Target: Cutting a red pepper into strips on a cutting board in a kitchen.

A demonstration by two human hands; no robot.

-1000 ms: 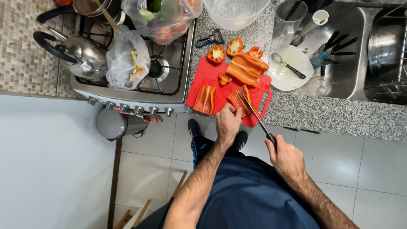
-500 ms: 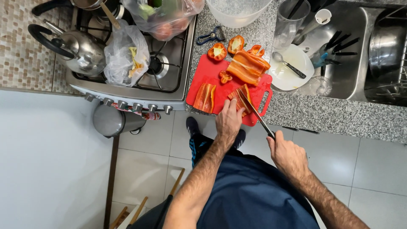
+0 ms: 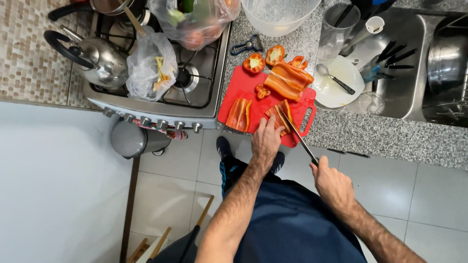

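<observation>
A strip of orange-red pepper (image 3: pixel 279 117) is pinned under the curled fingertips (image 3: pixel 267 124) of the left hand (image 3: pixel 265 141), which is pressed flat-down at the near edge of a red cutting board (image 3: pixel 243 87). The right hand (image 3: pixel 331 182) is closed in a full fist around the dark handle of a knife (image 3: pixel 296 137), held off the counter's edge over the floor; the long blade is angled up and inward so that its tip is laid against the pepper piece just beside the left fingers.

More pepper is spread over the board: a cut piece (image 3: pixel 239 114) to the left of the held one, broad slabs (image 3: pixel 287 80) farther back, and small end pieces (image 3: pixel 254 63) at the far edge.

The board is set on a speckled grey granite counter (image 3: pixel 390 136). To the right of the board a white plate (image 3: pixel 341 90) with a spoon is seen, then a steel sink (image 3: pixel 409 87) filled with utensils and a pot. Behind the board a clear plastic bowl (image 3: pixel 278 14) is placed. To the left a gas stove (image 3: pixel 185 92) is fitted, on which a steel kettle (image 3: pixel 100 61) and plastic bags (image 3: pixel 151 65) of produce are rested. Beyond the kettle a wall of small beige mosaic tiles (image 3: pixel 24 53) is seen.

Below, the floor (image 3: pixel 390 185) is laid with large pale tiles, and a small metal bin (image 3: pixel 131 140) is stood in front of the stove.
</observation>
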